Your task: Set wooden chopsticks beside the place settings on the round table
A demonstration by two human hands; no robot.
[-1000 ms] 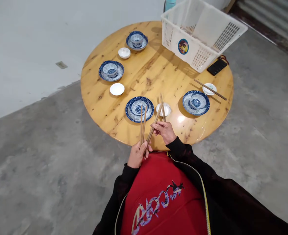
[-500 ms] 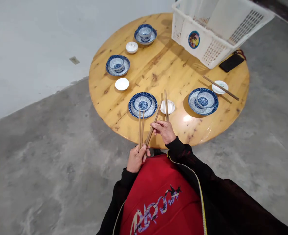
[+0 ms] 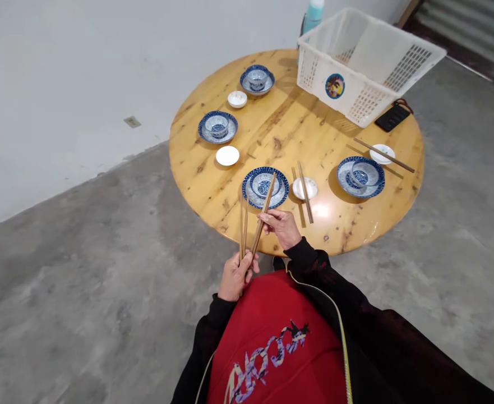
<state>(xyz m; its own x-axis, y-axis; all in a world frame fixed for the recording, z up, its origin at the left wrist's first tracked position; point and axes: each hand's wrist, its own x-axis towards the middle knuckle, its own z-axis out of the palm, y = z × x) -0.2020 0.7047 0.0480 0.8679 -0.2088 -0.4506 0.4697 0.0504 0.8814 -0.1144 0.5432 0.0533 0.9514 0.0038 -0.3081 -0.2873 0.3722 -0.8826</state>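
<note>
Near the table's front edge, my left hand [image 3: 237, 274] is closed round the lower ends of several wooden chopsticks [image 3: 243, 227]. My right hand [image 3: 281, 225] pinches part of that bunch, the chopsticks leaning right, between thumb and fingers. Their tips pass in front of a blue-and-white plate [image 3: 286, 196] with a bowl [image 3: 258, 185] on it. Just right of this plate, chopsticks [image 3: 306, 196] rest across a small white dish [image 3: 313, 188]. Farther right, more chopsticks [image 3: 402, 164] lie across another white dish [image 3: 381, 159] beside a plate [image 3: 351, 192] and bowl [image 3: 368, 173].
Two more plates with bowls, one plate [image 3: 204, 134] nearer and one plate [image 3: 267, 87] farther, stand at the left beside white dishes [image 3: 227, 156]. A white plastic basket [image 3: 314, 84], a turquoise bottle [image 3: 312, 22] and a black phone [image 3: 392, 118] are at the back of the round table [image 3: 272, 126].
My view has shifted, so the table sits farther right and more of the basket and a bottle show. My hands keep hold of the chopsticks, with little movement.
</note>
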